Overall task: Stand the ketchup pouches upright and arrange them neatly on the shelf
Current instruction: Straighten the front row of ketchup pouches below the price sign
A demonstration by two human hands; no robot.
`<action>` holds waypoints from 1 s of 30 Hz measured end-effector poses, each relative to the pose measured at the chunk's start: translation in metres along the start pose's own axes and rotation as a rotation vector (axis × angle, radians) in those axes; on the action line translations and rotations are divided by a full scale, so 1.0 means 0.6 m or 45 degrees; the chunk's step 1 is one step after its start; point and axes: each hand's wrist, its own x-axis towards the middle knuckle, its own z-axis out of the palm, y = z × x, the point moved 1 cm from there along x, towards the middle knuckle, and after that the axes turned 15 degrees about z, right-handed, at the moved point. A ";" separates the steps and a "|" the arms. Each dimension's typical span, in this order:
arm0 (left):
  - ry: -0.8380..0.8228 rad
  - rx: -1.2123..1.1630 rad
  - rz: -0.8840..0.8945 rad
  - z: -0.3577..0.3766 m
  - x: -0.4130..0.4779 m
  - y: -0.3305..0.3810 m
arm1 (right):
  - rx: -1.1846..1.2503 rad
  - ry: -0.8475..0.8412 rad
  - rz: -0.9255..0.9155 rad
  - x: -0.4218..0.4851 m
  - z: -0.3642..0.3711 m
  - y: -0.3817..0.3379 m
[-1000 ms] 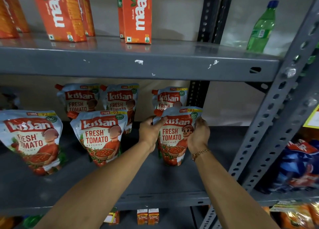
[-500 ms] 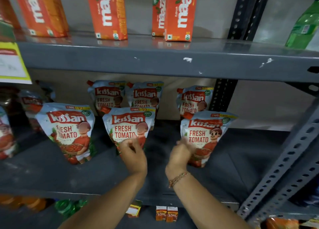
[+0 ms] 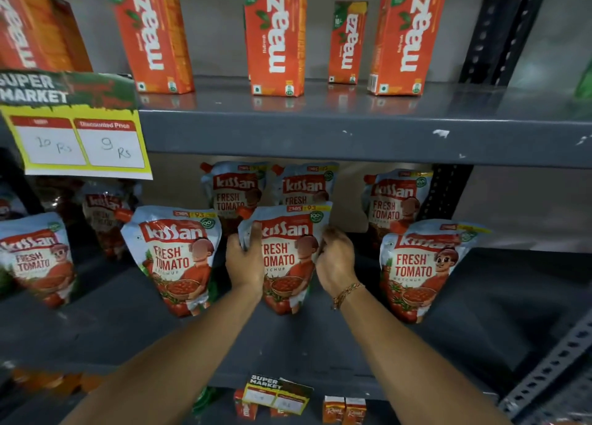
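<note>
Several Kissan ketchup pouches stand on the grey middle shelf [image 3: 320,344]. My left hand [image 3: 245,261] and my right hand [image 3: 336,261] grip the two sides of the middle front pouch [image 3: 288,264], which stands upright. Another front pouch [image 3: 179,258] stands just left of it, and one [image 3: 419,267] stands to the right, leaning slightly. A further front pouch [image 3: 35,258] is at the far left. Behind them a back row of pouches [image 3: 235,190] leans on the rear wall, partly hidden.
Orange Maaza juice cartons [image 3: 275,37] stand on the upper shelf [image 3: 352,133]. A yellow price tag [image 3: 80,136] hangs from that shelf's left edge. A slotted metal upright [image 3: 551,373] crosses the lower right. Small cartons [image 3: 342,410] and a tag sit on the shelf below.
Both hands left the right front pouch, moved left and took hold of the middle front pouch. The camera view shifted left and closer.
</note>
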 end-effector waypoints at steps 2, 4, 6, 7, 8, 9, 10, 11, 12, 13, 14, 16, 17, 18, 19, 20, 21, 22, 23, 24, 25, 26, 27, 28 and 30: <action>-0.038 -0.026 -0.037 0.007 -0.002 -0.003 | -0.070 0.008 -0.054 0.001 -0.008 -0.009; -0.074 -0.070 -0.040 0.018 -0.011 0.002 | -0.307 0.169 -0.130 -0.001 -0.018 -0.016; -0.085 -0.095 -0.042 0.030 -0.020 0.002 | -0.456 0.274 -0.205 -0.001 -0.029 -0.022; -0.094 -0.093 -0.048 0.035 -0.024 0.003 | -0.491 0.299 -0.227 -0.002 -0.034 -0.025; -0.104 -0.092 -0.057 0.040 -0.029 0.003 | -0.523 0.316 -0.244 -0.002 -0.039 -0.029; -0.115 -0.094 -0.068 0.045 -0.034 0.004 | -0.551 0.334 -0.258 -0.002 -0.044 -0.032; -0.125 -0.108 -0.076 0.049 -0.039 0.006 | -0.561 0.354 -0.264 -0.002 -0.049 -0.034; -0.133 -0.112 -0.080 0.052 -0.045 0.011 | -0.555 0.364 -0.269 -0.001 -0.052 -0.037; -0.135 -0.111 -0.071 0.055 -0.050 0.013 | -0.542 0.371 -0.263 -0.003 -0.055 -0.039; -0.137 -0.110 -0.059 0.056 -0.051 0.013 | -0.536 0.376 -0.261 -0.006 -0.056 -0.040; -0.138 -0.105 -0.049 0.056 -0.053 0.010 | -0.538 0.375 -0.259 -0.008 -0.057 -0.041; -0.138 -0.088 -0.037 0.055 -0.052 0.009 | -0.537 0.378 -0.250 -0.013 -0.056 -0.039; -0.139 -0.085 -0.033 0.054 -0.051 0.007 | -0.506 0.381 -0.247 -0.015 -0.054 -0.036; -0.145 -0.078 -0.034 0.052 -0.051 0.006 | -0.435 0.358 -0.231 -0.016 -0.052 -0.032; -0.162 -0.066 -0.034 0.052 -0.050 0.007 | -0.318 0.296 -0.202 -0.018 -0.050 -0.032; -0.184 -0.055 -0.036 0.048 -0.050 0.009 | -0.185 0.228 -0.169 -0.018 -0.047 -0.029; -0.212 -0.045 -0.032 0.045 -0.050 0.010 | -0.075 0.206 -0.150 -0.015 -0.049 -0.025; -0.242 -0.036 -0.016 0.040 -0.051 0.010 | -0.038 0.260 -0.147 -0.013 -0.051 -0.020; -0.259 -0.020 0.012 0.033 -0.054 0.010 | -0.036 0.354 -0.149 -0.013 -0.055 -0.008; -0.252 0.007 0.041 0.023 -0.056 0.007 | -0.074 0.486 -0.180 -0.015 -0.060 0.011; -0.204 0.041 0.072 0.013 -0.059 0.007 | -0.143 0.645 -0.220 -0.014 -0.066 0.034; -0.104 0.090 0.098 -0.002 -0.059 0.005 | -0.242 0.843 -0.247 -0.016 -0.070 0.060; 0.040 0.135 0.120 -0.021 -0.057 0.003 | -0.318 1.023 -0.251 -0.022 -0.068 0.086; 0.219 0.173 0.113 -0.040 -0.055 0.000 | -0.355 1.088 -0.253 -0.031 -0.061 0.108; 0.520 0.273 -0.064 -0.088 -0.040 -0.015 | -0.331 0.892 -0.337 -0.047 -0.022 0.154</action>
